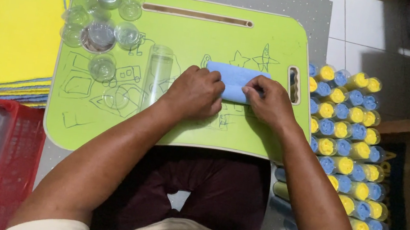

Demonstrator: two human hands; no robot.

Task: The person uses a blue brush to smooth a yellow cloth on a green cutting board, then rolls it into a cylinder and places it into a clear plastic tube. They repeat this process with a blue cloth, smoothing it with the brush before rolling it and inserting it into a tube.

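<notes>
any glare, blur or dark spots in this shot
Head view: even light, mostly sharp; soft glare on the clear caps and the plastic over the red basket; the right edge past the stacked tubes falls into shadow; both hands on the blue cloth are crisp.

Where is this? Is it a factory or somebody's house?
Probably a home floor used for packing work: a green lap desk with doodles, a stack of yellow cloths, and rows of rolled cloths in tubes on tiles.

A stack of yellow cloths (5,33) lies left of the green lap tray (194,39), a red basket (17,158) below it, and rows of capped tubes (347,129) on the right.
</notes>
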